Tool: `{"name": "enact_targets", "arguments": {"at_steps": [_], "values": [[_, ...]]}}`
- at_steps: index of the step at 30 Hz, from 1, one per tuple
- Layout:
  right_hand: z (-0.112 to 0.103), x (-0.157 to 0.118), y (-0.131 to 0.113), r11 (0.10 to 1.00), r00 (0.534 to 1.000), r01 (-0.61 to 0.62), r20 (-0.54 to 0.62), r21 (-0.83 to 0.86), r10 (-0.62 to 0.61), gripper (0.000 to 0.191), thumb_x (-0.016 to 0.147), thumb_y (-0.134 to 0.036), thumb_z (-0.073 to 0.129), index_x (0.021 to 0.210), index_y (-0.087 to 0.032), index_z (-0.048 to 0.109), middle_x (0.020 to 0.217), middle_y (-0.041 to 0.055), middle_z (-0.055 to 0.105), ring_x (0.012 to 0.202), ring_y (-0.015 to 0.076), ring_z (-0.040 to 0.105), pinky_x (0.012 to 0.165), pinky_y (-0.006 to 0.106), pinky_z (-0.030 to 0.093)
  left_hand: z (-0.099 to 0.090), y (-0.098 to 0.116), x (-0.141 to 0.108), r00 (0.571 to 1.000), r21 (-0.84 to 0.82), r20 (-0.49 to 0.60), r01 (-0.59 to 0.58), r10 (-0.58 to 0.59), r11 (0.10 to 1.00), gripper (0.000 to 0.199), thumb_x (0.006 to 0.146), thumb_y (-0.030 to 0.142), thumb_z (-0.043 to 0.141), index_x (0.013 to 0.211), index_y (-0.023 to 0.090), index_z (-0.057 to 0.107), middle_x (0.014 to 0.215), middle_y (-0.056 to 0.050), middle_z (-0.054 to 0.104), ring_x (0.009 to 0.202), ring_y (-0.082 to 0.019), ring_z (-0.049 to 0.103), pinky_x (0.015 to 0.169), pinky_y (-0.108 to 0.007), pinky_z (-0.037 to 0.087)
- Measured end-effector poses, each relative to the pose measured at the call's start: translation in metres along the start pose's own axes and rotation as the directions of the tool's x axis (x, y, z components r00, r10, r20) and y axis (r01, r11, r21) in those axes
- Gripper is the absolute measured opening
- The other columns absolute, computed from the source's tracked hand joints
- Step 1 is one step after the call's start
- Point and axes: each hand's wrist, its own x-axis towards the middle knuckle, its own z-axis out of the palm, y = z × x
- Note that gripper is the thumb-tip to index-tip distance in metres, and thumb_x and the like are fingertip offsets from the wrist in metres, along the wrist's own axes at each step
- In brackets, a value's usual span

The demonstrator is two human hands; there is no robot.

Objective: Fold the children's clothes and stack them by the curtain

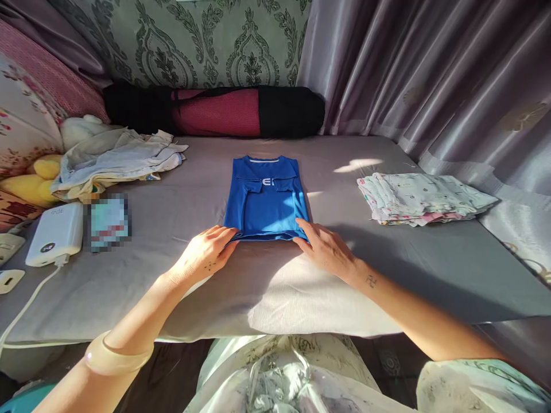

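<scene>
Blue and folded, the shirt (271, 206) lies on a grey sheet (191, 201); the left hand (210, 245) pinches its near left corner, the right hand (325, 246) its near right, folded cloths (424, 197) well apart.

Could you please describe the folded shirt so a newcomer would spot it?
On the grey sheet, between the left hand and right hand, lies the folded shirt. It is vivid blue with white letters, unlike the pale patterned cloth stack to its right.
</scene>
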Motion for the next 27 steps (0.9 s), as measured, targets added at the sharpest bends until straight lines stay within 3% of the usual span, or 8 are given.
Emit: {"name": "enact_targets", "arguments": {"at_steps": [3,6,11,15,19,21,23,27], "values": [[-0.003,0.001,0.005,0.997,0.998,0.043,0.042,0.066,-0.046,0.045,0.095,-0.027,0.053,0.138,-0.016,0.044,0.112,0.0146,0.07,0.098,0.0271,0.069,0.078,0.037,0.059,0.001,-0.001,0.006,0.999,-0.052,0.015,0.041,-0.041,0.998,0.036,0.099,0.04,0.043,0.116,0.016,0.064,0.1,-0.009,0.071,0.092,-0.023,0.066,0.081,-0.035,0.054],[-0.008,0.0,0.01,0.992,0.995,0.021,0.096,0.128,-0.034,0.054,0.091,-0.013,0.049,0.143,-0.018,0.038,0.127,0.014,0.065,0.107,0.0265,0.067,0.087,0.039,0.058,0.0,0.0,0.012,0.994,-0.102,0.031,0.103,-0.101,0.989,0.035,0.099,0.04,0.042,0.11,0.018,0.066,0.098,-0.008,0.071,0.091,-0.021,0.065,0.079,-0.031,0.053],[-0.007,-0.001,0.013,0.985,0.993,-0.075,0.099,0.158,0.059,0.053,0.085,-0.011,0.051,0.138,-0.018,0.046,0.12,0.0126,0.068,0.102,0.0268,0.068,0.088,0.042,0.058,-0.004,0.0,0.015,0.994,-0.109,0.058,0.101,-0.095,0.989,0.034,0.099,0.04,0.042,0.098,0.018,0.068,0.085,-0.007,0.069,0.083,-0.02,0.064,0.074,-0.031,0.052],[-0.004,-0.004,0.015,0.983,0.997,0.047,0.049,0.178,-0.057,0.048,0.081,0.0,0.044,0.121,-0.019,0.062,0.118,0.0104,0.069,0.109,0.0247,0.065,0.096,0.041,0.054,-0.001,-0.008,0.004,0.998,-0.127,0.064,0.025,-0.017,0.992,0.029,0.093,0.033,0.05,0.113,0.019,0.066,0.106,-0.009,0.071,0.097,-0.023,0.065,0.088,-0.037,0.052],[-0.005,-0.004,0.021,0.96,0.985,0.148,0.056,0.238,-0.165,0.049,0.077,0.003,0.043,0.113,-0.019,0.069,0.119,0.0085,0.069,0.115,0.0226,0.062,0.102,0.041,0.05,-0.002,-0.014,-0.006,0.996,-0.265,0.085,0.035,-0.012,0.964,0.032,0.09,0.028,0.049,0.115,0.021,0.068,0.119,-0.008,0.07,0.111,-0.023,0.064,0.099,-0.039,0.049],[-0.008,0.001,0.024,0.95,0.986,0.107,0.094,0.294,-0.14,0.048,0.077,0.002,0.046,0.113,-0.02,0.07,0.119,0.0064,0.07,0.115,0.0215,0.062,0.104,0.039,0.049,-0.007,-0.014,-0.004,0.991,-0.352,0.112,0.102,-0.066,0.93,0.033,0.091,0.032,0.048,0.114,0.021,0.069,0.116,-0.008,0.071,0.107,-0.023,0.066,0.096,-0.036,0.051],[-0.013,0.009,0.026,0.935,0.987,-0.002,0.15,0.356,-0.055,0.044,0.08,-0.002,0.049,0.112,-0.022,0.071,0.118,0.0039,0.071,0.11,0.0201,0.064,0.101,0.036,0.049,-0.011,-0.012,0.001,0.97,-0.411,0.145,0.237,-0.193,0.88,0.037,0.091,0.041,0.048,0.114,0.021,0.069,0.109,-0.006,0.073,0.09,-0.02,0.068,0.081,-0.031,0.054],[-0.018,0.028,0.031,0.863,0.955,-0.268,0.234,0.429,0.181,0.028,0.09,-0.024,0.055,0.113,-0.023,0.071,0.101,0.0011,0.075,0.081,0.0163,0.069,0.08,0.029,0.053,-0.011,-0.014,0.018,0.885,-0.438,0.157,0.46,-0.438,0.772,0.049,0.085,0.056,0.054,0.111,0.018,0.07,0.072,0.0,0.067,0.057,-0.014,0.056,0.057,-0.024,0.046]]}}
